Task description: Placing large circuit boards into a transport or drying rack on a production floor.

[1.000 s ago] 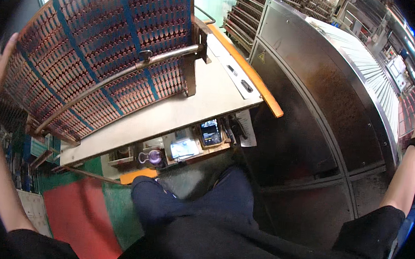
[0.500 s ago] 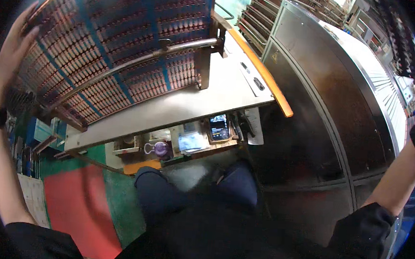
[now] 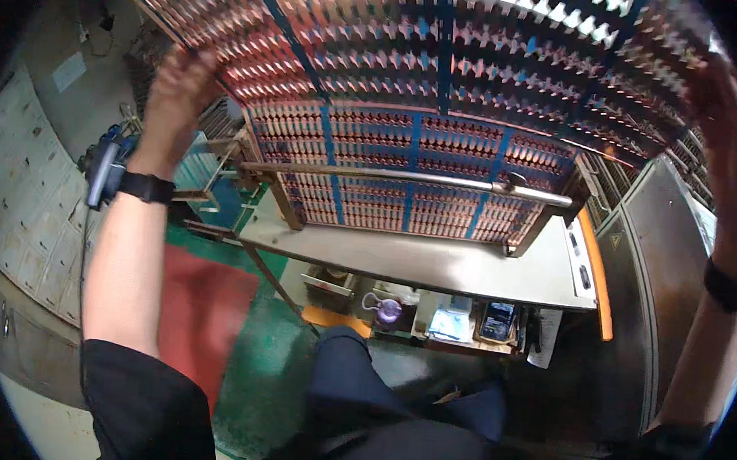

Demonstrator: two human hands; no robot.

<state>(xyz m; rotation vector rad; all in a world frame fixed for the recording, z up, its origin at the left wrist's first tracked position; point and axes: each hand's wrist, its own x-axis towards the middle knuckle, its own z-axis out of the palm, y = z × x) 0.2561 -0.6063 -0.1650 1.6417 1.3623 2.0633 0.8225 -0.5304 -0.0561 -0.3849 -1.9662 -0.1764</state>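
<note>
A large copper-coloured perforated panel (image 3: 381, 47) with blue strips spans the top of the view, tilted above the bench. My left hand (image 3: 177, 97) is closed on its left edge, somewhat blurred. At its right edge my right hand (image 3: 723, 109) grips the same panel, its fingertips dim and partly hidden. Behind and below, a similar panel (image 3: 370, 200) leans on a stand, crossed by a metal bar (image 3: 406, 178). Both wrists wear dark bands.
The stand rests on a pale bench (image 3: 409, 263) with an orange edge strip (image 3: 601, 289). On the shelf below are a purple bottle (image 3: 389, 312) and a phone (image 3: 497, 321). A dark metal cabinet (image 3: 630, 282) is at right, grey lockers (image 3: 29, 198) at left, red matting (image 3: 200, 312) on the green floor.
The view has swung, bringing the bench to the middle and the lockers into sight. A panel now spans between my hands in front of the one on the stand; my right hand has come into view.
</note>
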